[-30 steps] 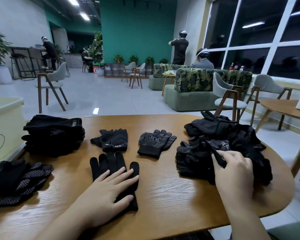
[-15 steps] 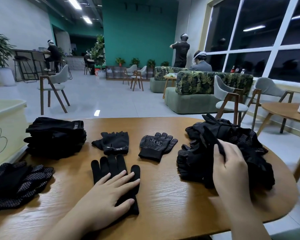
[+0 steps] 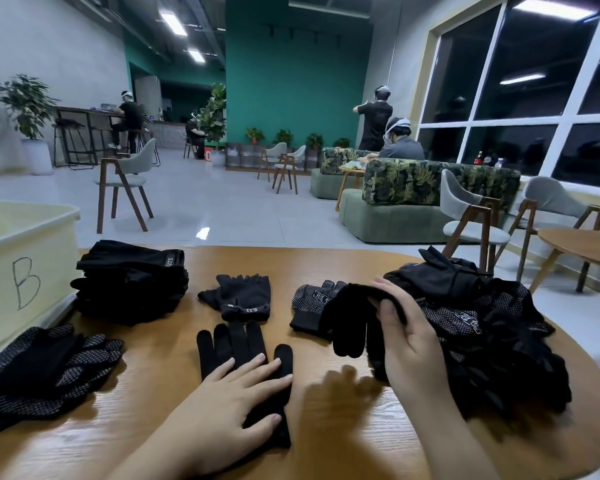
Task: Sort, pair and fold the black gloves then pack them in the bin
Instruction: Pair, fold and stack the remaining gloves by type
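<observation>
Left hand (image 3: 238,393), fingers spread flat, presses a plain black knit glove (image 3: 243,355) onto the round wooden table (image 3: 343,427); right hand (image 3: 400,336) pinches a second plain black glove (image 3: 349,317), lifted clear of the table just beside the loose glove heap (image 3: 492,327) at the right edge. Bare wood lies open between the hands and along the near rim; a folded stack (image 3: 132,282), a fingerless glove (image 3: 239,296) and a dotted glove (image 3: 309,303) line the far side, dotted gloves (image 3: 42,372) lie at the left edge, and the cream bin marked "B" (image 3: 25,258) stands beyond that edge.

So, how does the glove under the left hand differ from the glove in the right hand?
The plain glove lies flat on the table, pressed by the open left hand. The lifted glove hangs limp in the air, pinched by the right hand. Both look plain black, without dots.
</observation>
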`<state>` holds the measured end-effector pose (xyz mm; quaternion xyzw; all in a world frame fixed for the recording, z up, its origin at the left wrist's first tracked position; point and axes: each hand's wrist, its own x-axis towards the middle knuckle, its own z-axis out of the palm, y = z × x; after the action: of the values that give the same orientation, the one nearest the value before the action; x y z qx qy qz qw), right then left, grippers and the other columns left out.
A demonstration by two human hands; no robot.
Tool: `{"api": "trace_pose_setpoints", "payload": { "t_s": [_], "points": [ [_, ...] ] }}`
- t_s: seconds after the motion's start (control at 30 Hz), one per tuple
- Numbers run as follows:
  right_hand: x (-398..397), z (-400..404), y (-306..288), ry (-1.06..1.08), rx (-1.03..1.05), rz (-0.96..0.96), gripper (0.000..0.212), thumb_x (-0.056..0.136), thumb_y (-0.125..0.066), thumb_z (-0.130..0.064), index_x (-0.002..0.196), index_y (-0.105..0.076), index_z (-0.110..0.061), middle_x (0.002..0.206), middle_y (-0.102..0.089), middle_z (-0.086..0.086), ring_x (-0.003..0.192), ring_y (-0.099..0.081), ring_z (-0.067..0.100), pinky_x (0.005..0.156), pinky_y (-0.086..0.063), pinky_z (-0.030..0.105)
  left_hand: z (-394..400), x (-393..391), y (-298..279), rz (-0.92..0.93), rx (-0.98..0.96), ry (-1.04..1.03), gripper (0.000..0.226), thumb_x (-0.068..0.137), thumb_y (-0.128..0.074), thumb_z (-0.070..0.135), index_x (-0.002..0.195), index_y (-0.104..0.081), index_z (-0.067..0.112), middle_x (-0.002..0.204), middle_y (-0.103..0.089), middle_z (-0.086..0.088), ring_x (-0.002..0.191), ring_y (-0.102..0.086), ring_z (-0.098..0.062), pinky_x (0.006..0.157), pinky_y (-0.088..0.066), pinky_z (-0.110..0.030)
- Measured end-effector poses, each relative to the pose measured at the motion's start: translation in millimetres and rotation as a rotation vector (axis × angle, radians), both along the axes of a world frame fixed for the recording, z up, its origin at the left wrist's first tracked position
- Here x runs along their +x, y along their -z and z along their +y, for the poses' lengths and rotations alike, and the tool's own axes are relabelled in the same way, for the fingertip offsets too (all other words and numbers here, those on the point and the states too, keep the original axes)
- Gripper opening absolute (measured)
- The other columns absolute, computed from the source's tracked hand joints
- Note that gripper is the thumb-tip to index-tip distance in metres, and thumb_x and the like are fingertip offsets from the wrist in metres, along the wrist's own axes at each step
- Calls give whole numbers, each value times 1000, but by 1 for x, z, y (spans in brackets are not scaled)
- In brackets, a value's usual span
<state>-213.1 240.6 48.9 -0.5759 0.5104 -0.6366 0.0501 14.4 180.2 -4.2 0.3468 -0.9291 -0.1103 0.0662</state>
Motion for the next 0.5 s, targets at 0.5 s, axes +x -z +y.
{"api": "trace_pose_setpoints", "payload": {
  "t_s": [0.5],
  "points": [
    [-18,-108,33,-206,651,414,42,97,-45,-11,135,-50,-28,155,-24,-2,140,-21,6,110,-8,13,1,0,-3,15,13,11,42,92,-31,58,123,-5,70,146,6,39,135,18,15,113,12,-23]
  ]
}}
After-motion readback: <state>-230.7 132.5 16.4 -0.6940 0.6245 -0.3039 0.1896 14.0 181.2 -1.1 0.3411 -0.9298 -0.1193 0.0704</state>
